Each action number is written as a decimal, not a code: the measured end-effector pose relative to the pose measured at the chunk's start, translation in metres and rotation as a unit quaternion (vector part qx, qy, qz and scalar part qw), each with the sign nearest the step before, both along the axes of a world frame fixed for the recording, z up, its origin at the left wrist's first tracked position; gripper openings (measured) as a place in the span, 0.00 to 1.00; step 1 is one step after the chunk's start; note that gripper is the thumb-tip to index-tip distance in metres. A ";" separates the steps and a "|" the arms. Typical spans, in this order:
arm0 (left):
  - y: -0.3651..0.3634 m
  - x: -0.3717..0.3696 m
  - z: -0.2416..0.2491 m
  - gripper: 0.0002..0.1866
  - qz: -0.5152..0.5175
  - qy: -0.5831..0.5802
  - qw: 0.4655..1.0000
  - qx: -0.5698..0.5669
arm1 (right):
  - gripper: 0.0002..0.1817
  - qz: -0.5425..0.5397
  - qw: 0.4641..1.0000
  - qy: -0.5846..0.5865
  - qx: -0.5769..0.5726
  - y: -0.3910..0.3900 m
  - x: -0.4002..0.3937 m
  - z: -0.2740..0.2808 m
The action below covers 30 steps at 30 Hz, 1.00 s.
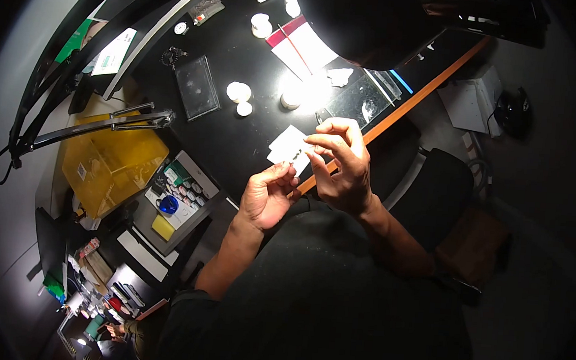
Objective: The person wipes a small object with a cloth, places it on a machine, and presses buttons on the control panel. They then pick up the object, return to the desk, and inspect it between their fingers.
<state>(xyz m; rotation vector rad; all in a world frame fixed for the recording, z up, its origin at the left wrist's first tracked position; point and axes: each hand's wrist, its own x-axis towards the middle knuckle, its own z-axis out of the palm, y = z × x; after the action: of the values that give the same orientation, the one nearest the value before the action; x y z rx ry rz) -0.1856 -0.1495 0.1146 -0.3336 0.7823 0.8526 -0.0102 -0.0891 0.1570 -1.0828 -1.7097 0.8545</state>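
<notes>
My left hand (268,197) is closed in a pinch, thumb against fingers, on a small dark piece (296,158) too tiny to name. Close to it on the right, my right hand (344,165) has its thumb and fingers bent together at the same piece; whatever they grip is hidden. A thin dark tip (318,118) shows beside the right knuckles. Beneath the fingertips lies white paper (284,143) on the black tabletop (202,149). A small round white container (290,99) stands beyond, in the lamp's bright glare.
Several white pots (239,92) stand farther back. A clear flat case (196,87) lies to the left, a glass-like plate (358,103) to the right. The lamp head (374,24) hangs over the far side. An open drawer (178,202) holds small items beside a yellow bin (110,159).
</notes>
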 end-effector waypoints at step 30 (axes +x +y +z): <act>-0.007 -0.003 -0.008 0.04 -0.038 0.097 0.993 0.051 | 0.19 0.052 0.998 -0.034 0.006 0.003 -0.005 -0.012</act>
<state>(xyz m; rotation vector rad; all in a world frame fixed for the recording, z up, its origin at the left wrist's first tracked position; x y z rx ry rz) -0.1885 -0.1564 0.1069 -0.1314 0.9221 0.8578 -0.0156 -0.0865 0.1451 -1.0325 -1.8395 0.8808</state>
